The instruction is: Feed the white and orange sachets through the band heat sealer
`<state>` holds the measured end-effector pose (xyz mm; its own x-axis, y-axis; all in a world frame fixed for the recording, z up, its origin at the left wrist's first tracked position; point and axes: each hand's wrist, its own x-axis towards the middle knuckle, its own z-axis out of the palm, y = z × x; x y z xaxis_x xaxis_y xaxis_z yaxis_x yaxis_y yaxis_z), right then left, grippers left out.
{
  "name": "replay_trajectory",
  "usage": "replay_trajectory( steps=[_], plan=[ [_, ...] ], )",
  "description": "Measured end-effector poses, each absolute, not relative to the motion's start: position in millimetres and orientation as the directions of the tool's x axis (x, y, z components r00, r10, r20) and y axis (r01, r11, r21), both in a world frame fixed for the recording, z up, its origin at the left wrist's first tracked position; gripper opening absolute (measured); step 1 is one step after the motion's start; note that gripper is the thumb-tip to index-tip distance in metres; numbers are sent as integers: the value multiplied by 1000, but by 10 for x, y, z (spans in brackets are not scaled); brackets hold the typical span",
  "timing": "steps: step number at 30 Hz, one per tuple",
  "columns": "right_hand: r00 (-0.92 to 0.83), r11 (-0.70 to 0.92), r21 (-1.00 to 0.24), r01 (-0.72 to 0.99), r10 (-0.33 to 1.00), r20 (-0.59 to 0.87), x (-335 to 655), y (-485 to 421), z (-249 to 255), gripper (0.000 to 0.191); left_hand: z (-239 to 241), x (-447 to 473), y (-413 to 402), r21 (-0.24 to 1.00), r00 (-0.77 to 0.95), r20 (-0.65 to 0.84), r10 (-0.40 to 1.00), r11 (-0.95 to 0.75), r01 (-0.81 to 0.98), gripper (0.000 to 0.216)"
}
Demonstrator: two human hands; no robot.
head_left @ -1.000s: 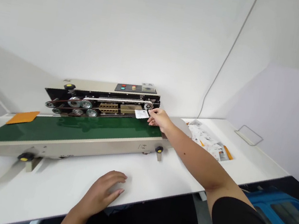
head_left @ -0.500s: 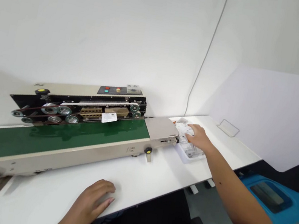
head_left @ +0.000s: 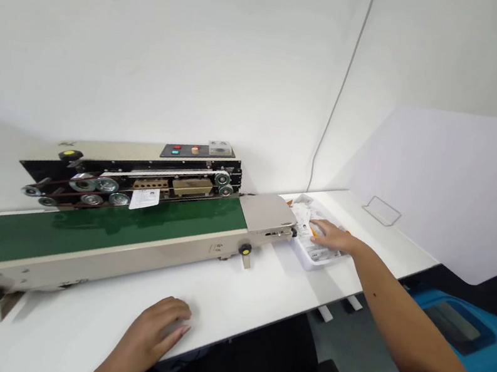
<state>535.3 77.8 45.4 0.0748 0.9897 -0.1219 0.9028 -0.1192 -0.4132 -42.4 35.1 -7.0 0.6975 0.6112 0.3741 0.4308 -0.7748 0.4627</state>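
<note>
A beige band sealing machine (head_left: 132,255) with a green conveyor belt (head_left: 93,230) lies across the white table (head_left: 257,302). A small white pouch (head_left: 144,198) rides on the belt under the sealing rollers. My right hand (head_left: 333,237) reaches to the right of the machine and rests on a pile of small white pouches (head_left: 311,234), fingers flat on them. Near the table's front edge my left hand (head_left: 157,333) lies palm down, its fingers loosely curled and holding nothing.
A control panel (head_left: 194,151) with coloured buttons sits on top of the machine. A grey cable (head_left: 340,93) runs up the wall. A white partition (head_left: 458,183) stands at the right, with a blue bin (head_left: 467,330) below it.
My right hand let go of the pouch at the rollers and moved right to the pile. The pouch has travelled left along the belt. My view swung right.
</note>
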Motion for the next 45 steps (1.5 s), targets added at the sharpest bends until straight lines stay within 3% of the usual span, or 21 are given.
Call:
replay_trajectory(
  steps=[11,18,23,29,33,36,40,45],
  plan=[
    [-17,-87,-483,871,978,-207,5375,720,604,99,-39,-386,356,492,711,351,610,-766,414,13],
    [-16,-101,-488,867,973,-229,5162,796,620,77,-46,-375,364,495,717,318,620,-754,432,12],
    [46,-174,-516,839,967,-250,5097,813,553,77,-40,-368,363,492,711,320,626,-751,440,12],
    [116,-257,-664,702,962,-249,5030,734,491,71,-60,-376,360,489,721,294,627,-747,450,14],
    [128,-289,-664,689,951,-282,4904,702,490,75,-51,-372,362,486,723,299,623,-751,447,14],
    [130,-247,-670,700,967,-221,4785,699,500,79,-53,-366,367,477,721,313,618,-759,444,15],
    [109,-209,-715,667,977,-184,4651,708,479,71,-76,-374,372,461,726,325,606,-772,438,16],
    [107,-244,-852,463,970,-219,4647,737,394,68,-83,-387,366,461,731,317,605,-771,439,15]
  ],
)
